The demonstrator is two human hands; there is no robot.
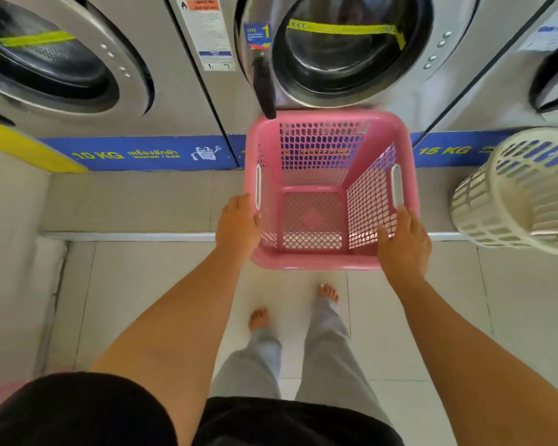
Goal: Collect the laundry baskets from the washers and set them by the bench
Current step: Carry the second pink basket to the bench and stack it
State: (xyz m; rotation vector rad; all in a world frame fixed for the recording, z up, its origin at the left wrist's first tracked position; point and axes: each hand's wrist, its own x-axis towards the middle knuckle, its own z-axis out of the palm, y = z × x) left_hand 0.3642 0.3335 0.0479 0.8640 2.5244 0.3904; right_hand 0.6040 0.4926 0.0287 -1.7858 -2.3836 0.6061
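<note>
A row of grey steel front-loading washers (187, 101) stood along the top of the view, with round glass doors and a blue strip (136, 154) at their base marked "10 KG" and "15 KG". To the right, a white slotted plastic laundry basket (522, 194) stood near the washers, on or close to the raised grey step (126, 204); it appeared tilted, though the wide lens blurred it there. A small pink shape at the lower left corner was too cut off to name.

The pink square plastic laundry basket with mesh walls (331, 191) was directly in front of the middle washer door (345, 49), between the two hands and over the edge of the step. It was upright and empty, its opening facing up to the camera. Its two slot handles were on the left and right walls, so its rim looked nearly square, with no clear long axis.

The left hand (237, 223) was closed on the left rim of the pink basket, fingers outside. The right hand (403, 239) grasped the right rim, with the thumb inside the wall. The person's bare feet (258, 318) stood on pale floor tiles (136, 310) below.
</note>
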